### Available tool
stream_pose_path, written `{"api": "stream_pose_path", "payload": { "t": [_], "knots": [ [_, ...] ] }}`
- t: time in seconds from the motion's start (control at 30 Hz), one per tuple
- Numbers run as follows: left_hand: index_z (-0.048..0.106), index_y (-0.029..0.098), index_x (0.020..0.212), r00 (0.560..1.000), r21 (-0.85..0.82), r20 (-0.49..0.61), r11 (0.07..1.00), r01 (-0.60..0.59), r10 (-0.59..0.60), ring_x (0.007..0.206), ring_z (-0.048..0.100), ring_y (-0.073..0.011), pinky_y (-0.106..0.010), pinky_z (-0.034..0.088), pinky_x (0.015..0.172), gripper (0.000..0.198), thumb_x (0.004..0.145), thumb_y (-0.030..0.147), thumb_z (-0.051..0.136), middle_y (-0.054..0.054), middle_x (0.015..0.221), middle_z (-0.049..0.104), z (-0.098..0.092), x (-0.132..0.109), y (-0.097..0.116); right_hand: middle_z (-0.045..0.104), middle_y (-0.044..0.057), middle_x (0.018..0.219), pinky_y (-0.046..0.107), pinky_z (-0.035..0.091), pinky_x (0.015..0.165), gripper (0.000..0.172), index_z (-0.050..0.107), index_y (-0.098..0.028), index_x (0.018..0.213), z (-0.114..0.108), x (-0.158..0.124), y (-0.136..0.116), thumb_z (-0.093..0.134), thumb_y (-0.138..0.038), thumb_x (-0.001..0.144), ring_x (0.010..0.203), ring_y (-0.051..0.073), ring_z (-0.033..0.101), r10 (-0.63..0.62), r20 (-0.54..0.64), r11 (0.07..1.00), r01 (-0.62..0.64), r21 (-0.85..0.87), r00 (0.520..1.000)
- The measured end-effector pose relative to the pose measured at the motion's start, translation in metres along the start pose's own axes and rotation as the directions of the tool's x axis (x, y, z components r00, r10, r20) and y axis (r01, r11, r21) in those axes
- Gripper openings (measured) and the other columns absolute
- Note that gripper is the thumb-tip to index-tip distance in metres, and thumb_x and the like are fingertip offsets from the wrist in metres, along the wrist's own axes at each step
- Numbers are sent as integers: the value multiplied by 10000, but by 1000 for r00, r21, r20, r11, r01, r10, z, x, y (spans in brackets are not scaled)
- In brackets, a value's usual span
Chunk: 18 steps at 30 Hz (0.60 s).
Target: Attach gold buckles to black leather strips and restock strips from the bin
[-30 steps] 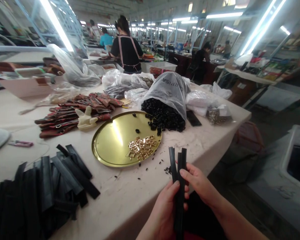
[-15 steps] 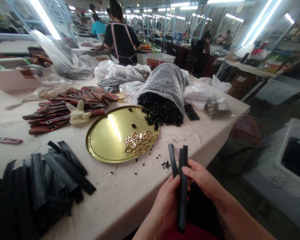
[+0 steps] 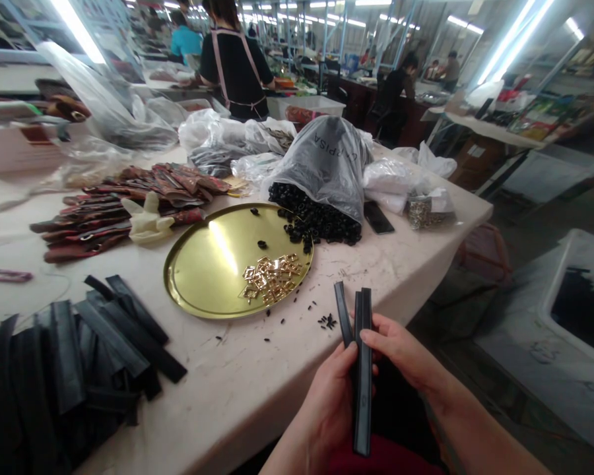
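Both my hands hold a small bunch of black straps (image 3: 361,343) upright, just off the near edge of the white table (image 3: 237,396). My left hand (image 3: 327,409) grips them from the left with the thumb on the front. My right hand (image 3: 400,356) pinches them from the right, fingers closed on the upper part. The strap ends fan apart slightly at the top.
A round gold tray (image 3: 202,277) with small gold buckles (image 3: 271,276) lies ahead. A plastic bag spills black rings (image 3: 317,221) beside it. Black straps are piled (image 3: 64,369) at near left, reddish pieces (image 3: 119,204) and a glove (image 3: 146,221) behind. People work at far tables; a white bin (image 3: 574,297) stands at right.
The view has dropped and shifted a little, so the table sits higher and further left. The straps have slid slightly lower in my hands; both hands keep their grip.
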State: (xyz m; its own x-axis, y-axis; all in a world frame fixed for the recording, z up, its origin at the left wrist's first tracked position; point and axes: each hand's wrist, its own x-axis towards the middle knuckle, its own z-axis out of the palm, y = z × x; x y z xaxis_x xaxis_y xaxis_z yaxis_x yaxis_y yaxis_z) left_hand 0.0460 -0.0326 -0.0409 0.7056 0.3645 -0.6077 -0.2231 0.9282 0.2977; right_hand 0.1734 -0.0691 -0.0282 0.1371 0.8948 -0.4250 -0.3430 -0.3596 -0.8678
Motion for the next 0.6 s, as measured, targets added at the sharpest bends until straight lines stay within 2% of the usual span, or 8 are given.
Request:
{"api": "stream_pose_path", "payload": {
  "t": [0.1, 0.23, 0.33, 0.37, 0.4, 0.47, 0.53, 0.6],
  "knots": [
    [585, 151, 994, 1000, 16, 29, 1000, -9, 9, 502, 488, -76, -184, 381, 462, 257, 785, 300, 574, -19, 674, 576, 0, 0, 1, 563, -20, 712, 187, 402, 432, 413, 477, -174, 1131, -1, -1, 0, 581, -323, 760, 473, 63, 478, 3, 9, 1000, -3, 8, 1000],
    [585, 143, 972, 1000, 32, 26, 999, -9, 8, 482, 483, -76, -188, 384, 455, 249, 791, 314, 561, -25, 675, 582, -2, 1, 0, 556, -17, 701, 187, 372, 469, 331, 544, -157, 1054, -3, -1, -1, 574, -315, 765, 515, 63, 442, -44, -39, 998, 42, -48, 998],
    [568, 153, 932, 1000, 40, -1, 999, -8, 8, 438, 462, -75, -190, 376, 422, 220, 787, 319, 563, -8, 628, 564, -5, 3, 1, 531, -28, 647, 194, 355, 483, 305, 567, -161, 1022, -11, 3, -3, 572, -317, 760, 520, 70, 423, -122, -234, 992, 108, -71, 965],
    [557, 157, 912, 1000, 39, -13, 999, -4, 5, 429, 456, -74, -187, 374, 415, 204, 788, 318, 561, -4, 615, 557, -5, 3, 2, 518, -34, 635, 196, 356, 486, 293, 567, -169, 1007, -16, 4, -5, 575, -319, 755, 520, 72, 422, -171, -343, 985, 158, -65, 924],
    [546, 157, 891, 1000, 34, -29, 999, -1, 2, 432, 458, -72, -182, 377, 414, 186, 790, 312, 560, -5, 617, 557, -5, 3, 3, 502, -41, 628, 198, 360, 492, 271, 562, -181, 980, -21, 5, -8, 581, -319, 748, 520, 73, 423, -232, -455, 971, 231, -60, 860],
    [529, 152, 866, 998, 16, -63, 1000, 8, -7, 461, 477, -69, -170, 389, 423, 160, 791, 290, 563, -16, 655, 570, -5, 3, 8, 479, -54, 621, 204, 376, 514, 205, 533, -201, 898, -29, 3, -14, 591, -314, 737, 529, 76, 437, -362, -609, 917, 388, -95, 706],
    [528, 145, 871, 997, 3, -79, 1000, 10, -10, 501, 501, -67, -160, 401, 434, 155, 789, 269, 571, -31, 709, 582, -1, 3, 12, 477, -58, 624, 227, 406, 560, 174, 488, -216, 849, -32, -3, -20, 585, -316, 745, 555, 89, 471, -495, -653, 851, 473, -230, 574],
    [533, 141, 869, 997, 5, -77, 1000, -3, 4, 519, 512, -67, -157, 408, 435, 160, 784, 268, 580, -35, 735, 585, 3, 2, 16, 510, -38, 670, 259, 432, 618, 169, 480, -220, 853, -29, -13, -20, 573, -326, 761, 611, 112, 512, -623, -617, 781, 421, -461, 481]
  ]
}}
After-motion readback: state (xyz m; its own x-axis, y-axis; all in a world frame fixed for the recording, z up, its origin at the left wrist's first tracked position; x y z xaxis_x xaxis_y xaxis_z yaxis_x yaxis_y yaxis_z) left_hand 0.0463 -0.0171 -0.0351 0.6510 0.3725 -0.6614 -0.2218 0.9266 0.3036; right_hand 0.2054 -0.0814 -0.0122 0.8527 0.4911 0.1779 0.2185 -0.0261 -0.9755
